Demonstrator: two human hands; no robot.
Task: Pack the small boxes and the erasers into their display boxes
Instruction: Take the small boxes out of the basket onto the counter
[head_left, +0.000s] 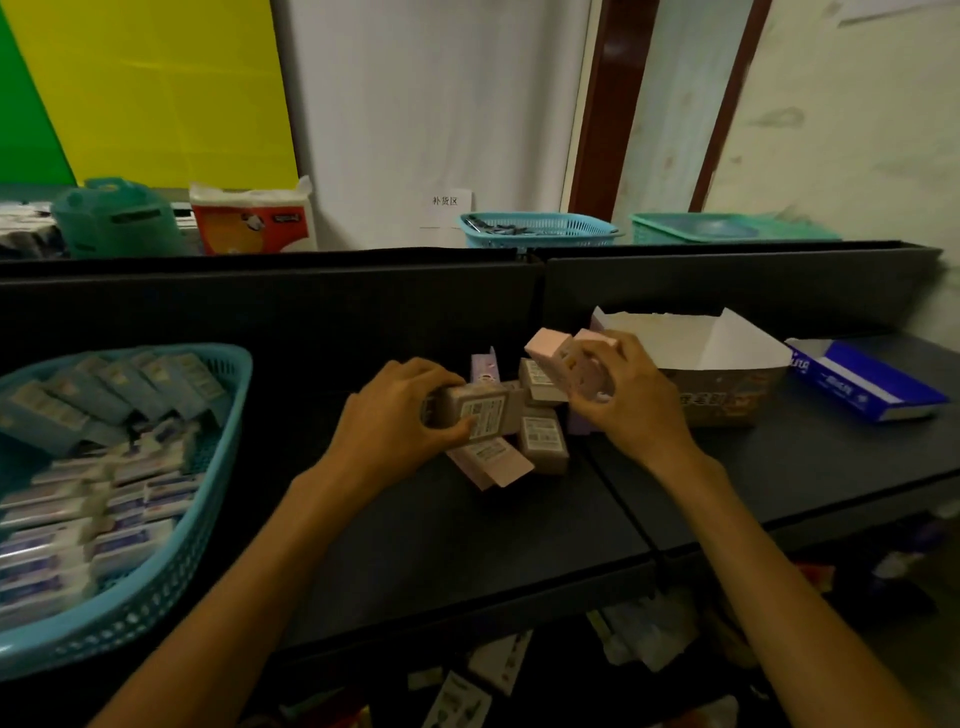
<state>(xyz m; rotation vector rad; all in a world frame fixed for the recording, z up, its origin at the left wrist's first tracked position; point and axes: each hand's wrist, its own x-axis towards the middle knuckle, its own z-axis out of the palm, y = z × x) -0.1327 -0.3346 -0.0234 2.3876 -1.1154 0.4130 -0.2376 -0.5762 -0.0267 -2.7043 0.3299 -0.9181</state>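
Note:
A heap of small boxes (543, 441) in pink, lilac and tan lies in the middle of the dark shelf (467, 525). My left hand (395, 415) grips a tan small box (480, 415) with a white label, just above the heap's left side. My right hand (628, 389) closes on a pink small box (589, 364) at the heap's upper right. Right behind that hand stands an open white-lined display box (727, 374). Several wrapped erasers (104, 499) fill a blue basket (197, 525) at the left.
A blue and white carton (867, 382) lies at the right end of the shelf. A black back panel (311, 306) rises behind the heap. Beyond it stand two baskets (540, 228), a green container (117, 218) and a tissue pack (254, 218). Goods lie on the shelf below.

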